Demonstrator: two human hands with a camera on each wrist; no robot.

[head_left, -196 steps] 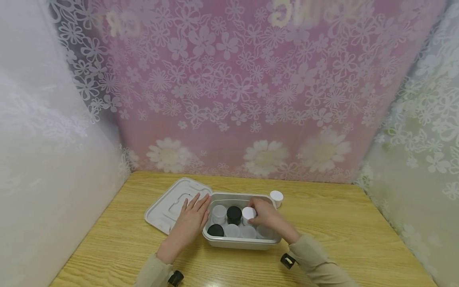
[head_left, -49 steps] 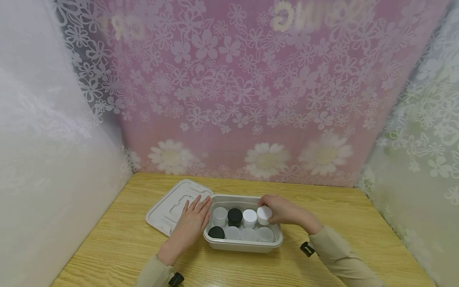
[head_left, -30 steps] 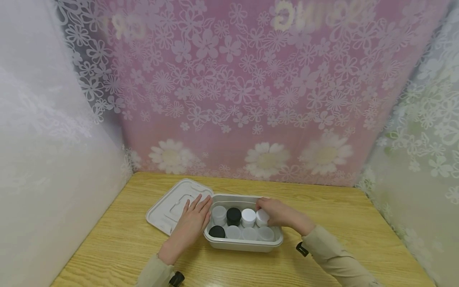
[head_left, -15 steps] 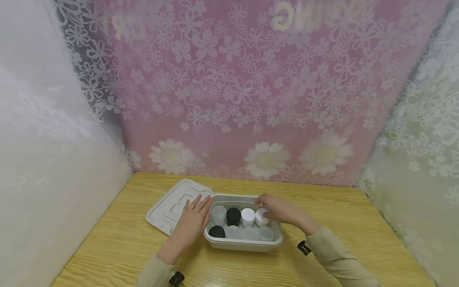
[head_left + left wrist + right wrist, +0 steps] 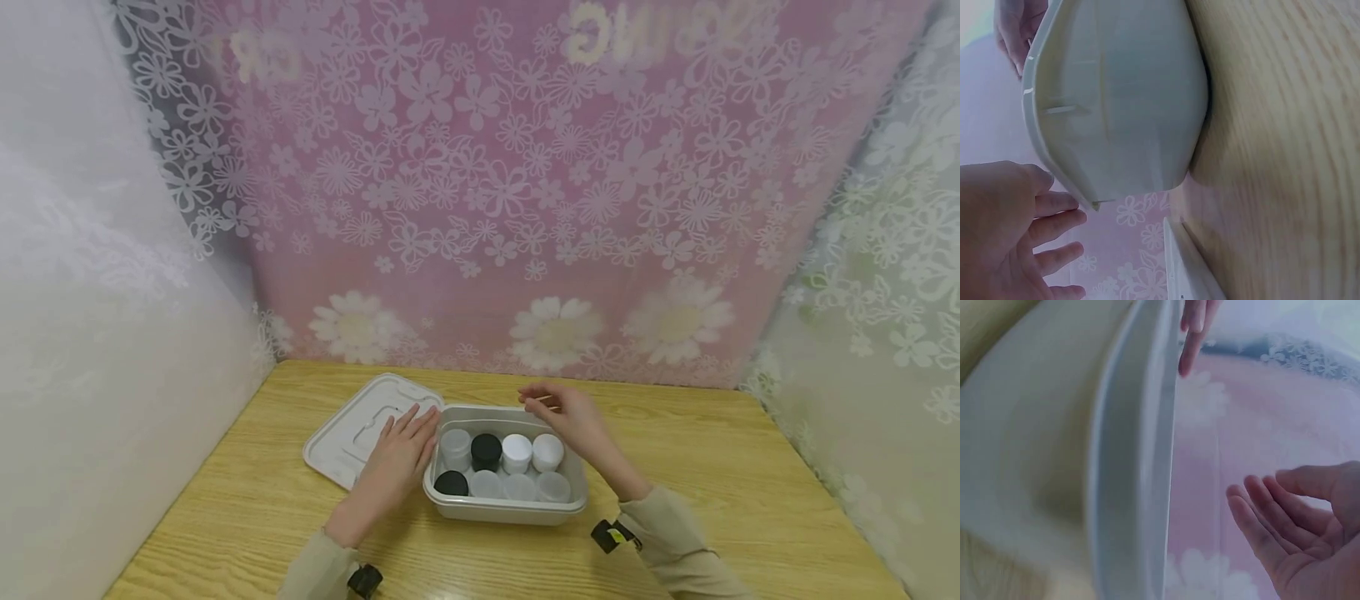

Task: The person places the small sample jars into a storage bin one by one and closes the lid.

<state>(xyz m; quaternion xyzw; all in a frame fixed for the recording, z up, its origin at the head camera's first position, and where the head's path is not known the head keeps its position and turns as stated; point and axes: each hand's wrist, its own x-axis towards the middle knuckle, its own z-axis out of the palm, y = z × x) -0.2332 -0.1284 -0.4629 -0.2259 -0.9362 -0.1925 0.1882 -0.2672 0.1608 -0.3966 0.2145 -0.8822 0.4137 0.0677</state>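
A pale plastic box holds two rows of small round jars. The back row runs from a translucent jar through a black-lidded jar to a white jar and another white jar at the right. In front are a black-lidded jar and three translucent jars. My left hand lies with fingers spread against the box's left rim, fingertips at the edge in the left wrist view. Above the back right corner, my right hand hangs with fingers loosely bent, holding nothing.
The box's pale lid lies on the wooden table to the left, partly under my left hand. A pink flowered curtain closes off the back, with pale walls at both sides.
The white jar that stood on the table behind the box's right corner now sits in the back row's right end. My right hand has let go of it and risen. My left hand stays put.
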